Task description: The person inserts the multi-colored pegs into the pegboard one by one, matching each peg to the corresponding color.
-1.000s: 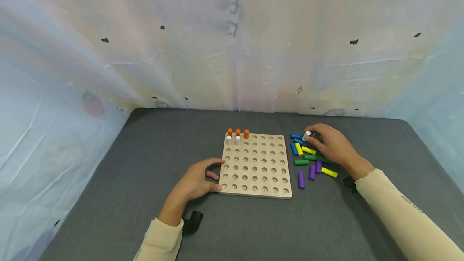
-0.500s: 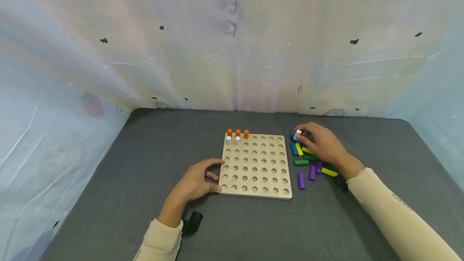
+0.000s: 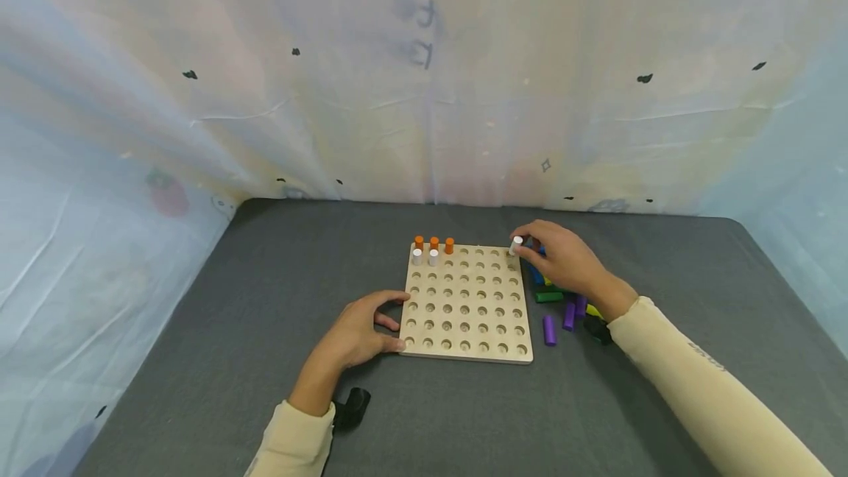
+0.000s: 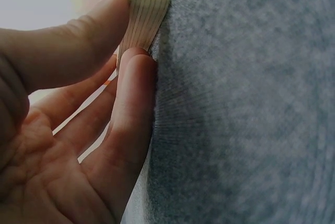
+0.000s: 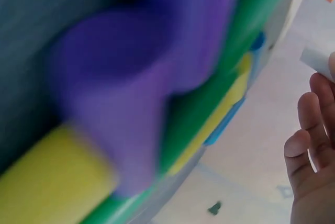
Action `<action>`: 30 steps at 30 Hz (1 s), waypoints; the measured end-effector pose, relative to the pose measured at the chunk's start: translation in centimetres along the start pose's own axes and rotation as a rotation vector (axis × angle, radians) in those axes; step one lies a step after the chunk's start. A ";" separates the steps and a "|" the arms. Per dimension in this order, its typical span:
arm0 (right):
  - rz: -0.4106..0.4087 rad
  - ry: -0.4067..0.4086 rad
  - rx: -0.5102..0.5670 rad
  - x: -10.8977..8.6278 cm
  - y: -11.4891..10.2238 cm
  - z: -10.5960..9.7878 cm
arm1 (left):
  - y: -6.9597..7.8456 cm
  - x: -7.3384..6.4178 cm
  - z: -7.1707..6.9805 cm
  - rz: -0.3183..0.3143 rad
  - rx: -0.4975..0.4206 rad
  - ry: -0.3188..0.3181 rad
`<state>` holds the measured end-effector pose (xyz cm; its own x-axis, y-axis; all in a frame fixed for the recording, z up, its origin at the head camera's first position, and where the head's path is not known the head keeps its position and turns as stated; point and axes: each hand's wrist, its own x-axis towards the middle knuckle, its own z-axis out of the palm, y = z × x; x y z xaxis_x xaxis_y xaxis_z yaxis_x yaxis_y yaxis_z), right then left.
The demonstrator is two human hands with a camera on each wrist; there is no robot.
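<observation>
In the head view my left hand (image 3: 366, 327) rests against the left edge of a pale wooden pegboard (image 3: 473, 353), its thumb at the near left corner. Up close in the left wrist view, thumb and fingers touch the board's layered edge (image 4: 149, 9). My right hand (image 3: 563, 256) pinches a white peg (image 3: 516, 244) between thumb and fingertips, over the board's far right corner. Three orange pegs (image 3: 433, 243) stand along the far row at the left. Two white pegs (image 3: 433, 258) stand in the row below them.
Right of the board lie loose purple pegs (image 3: 550, 330), green pegs (image 3: 549, 297) and yellow and blue ones, partly hidden by my right hand. A dark grey cloth (image 3: 437, 418) covers the table. A pale printed curtain (image 3: 490, 94) hangs behind.
My right hand has moved left with the white peg, from above the loose pegs to the board's far right corner. The left hand and the board have stayed in place.
</observation>
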<state>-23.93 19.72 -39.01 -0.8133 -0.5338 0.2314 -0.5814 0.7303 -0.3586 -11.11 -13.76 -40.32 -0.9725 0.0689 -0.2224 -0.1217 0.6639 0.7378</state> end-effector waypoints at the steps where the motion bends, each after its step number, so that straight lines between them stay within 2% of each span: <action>1: -0.002 0.000 0.005 0.2 -0.3 0.0 | 0.0 0.0 0.0 0.002 0.000 0.000; 12: -0.062 0.015 0.039 2.9 -3.8 0.7 | 0.1 0.0 0.0 -0.001 -0.003 0.004; 18: -0.079 0.000 0.051 3.6 -5.0 1.4 | 0.2 0.0 0.0 -0.002 -0.010 0.001; 30: -0.079 -0.077 0.074 4.7 -6.6 3.1 | 0.0 0.0 0.1 0.004 -0.012 0.000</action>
<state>-23.82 11.09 -38.42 -0.7595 -0.6215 0.1922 -0.6378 0.6532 -0.4081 -11.07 -13.68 -40.33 -0.9730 0.0715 -0.2195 -0.1202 0.6549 0.7461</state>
